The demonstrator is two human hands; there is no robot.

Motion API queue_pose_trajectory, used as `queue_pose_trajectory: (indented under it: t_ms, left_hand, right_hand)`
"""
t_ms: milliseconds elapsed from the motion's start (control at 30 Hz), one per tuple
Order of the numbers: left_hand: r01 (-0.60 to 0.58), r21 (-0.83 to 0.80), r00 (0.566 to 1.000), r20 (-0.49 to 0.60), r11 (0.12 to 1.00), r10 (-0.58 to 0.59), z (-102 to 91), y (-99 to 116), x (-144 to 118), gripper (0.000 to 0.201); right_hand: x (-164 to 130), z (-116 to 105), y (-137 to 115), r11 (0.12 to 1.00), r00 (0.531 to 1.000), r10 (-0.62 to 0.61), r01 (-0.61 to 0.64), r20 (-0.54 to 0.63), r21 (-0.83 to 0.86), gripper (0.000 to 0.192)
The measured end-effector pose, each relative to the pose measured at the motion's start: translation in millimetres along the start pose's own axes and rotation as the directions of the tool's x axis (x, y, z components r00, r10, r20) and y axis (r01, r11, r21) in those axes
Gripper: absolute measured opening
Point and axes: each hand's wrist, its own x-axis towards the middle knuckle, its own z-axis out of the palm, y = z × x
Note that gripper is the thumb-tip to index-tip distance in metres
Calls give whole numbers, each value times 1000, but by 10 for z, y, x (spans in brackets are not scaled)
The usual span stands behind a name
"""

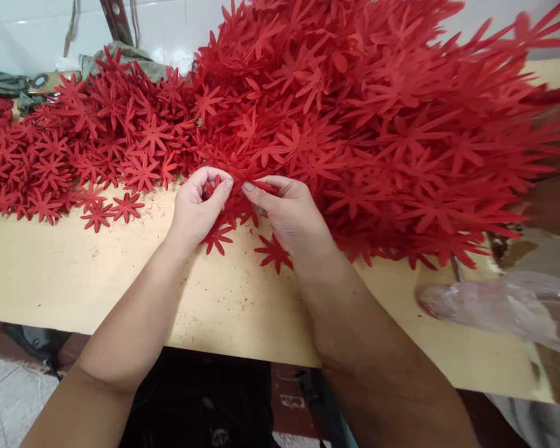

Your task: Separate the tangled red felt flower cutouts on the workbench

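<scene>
My left hand (201, 202) and my right hand (287, 208) meet almost fingertip to fingertip over the front of a heap of red flower-shaped pieces (308, 149). Thumb and fingers of the left are closed, with red petals showing between them. The right pinches a red flower piece as well, its petals poking out past the thumb. Whether both hands share one piece I cannot tell. Below them on the table lie loose red flower pieces, one (218, 239) by the left wrist and another (275, 252) beside the right wrist.
A lower spread of red flower pieces (42, 162) covers the table's left side. Red crumbs dot the pale wooden table (242, 323). At right lies a clear plastic bag (499, 305). Dark green cloth (142, 65) sits at the back, against the tiled wall.
</scene>
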Motion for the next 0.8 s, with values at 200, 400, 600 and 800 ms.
queue_pose_trajectory:
  t_ms: [200, 400, 600, 800]
  left_hand:
    - [17, -115, 999, 37, 993, -13, -11, -47, 25, 22]
    - [63, -147, 995, 88, 987, -51, 2, -36, 20, 27]
    - [81, -149, 994, 88, 986, -68, 0, -73, 24, 25]
    - [89, -160, 995, 49, 983, -82, -7, -101, 24, 19]
  right_hand:
    - [-18, 23, -4, 998, 998, -56, 56, 16, -6, 34]
    - [8, 23, 42, 997, 998, -67, 66, -17, -36, 36]
    - [-12, 40, 80, 999, 1000, -29, 29, -1, -28, 15]
    - [-34, 33, 53, 998, 998, -13, 17, 61, -57, 20]
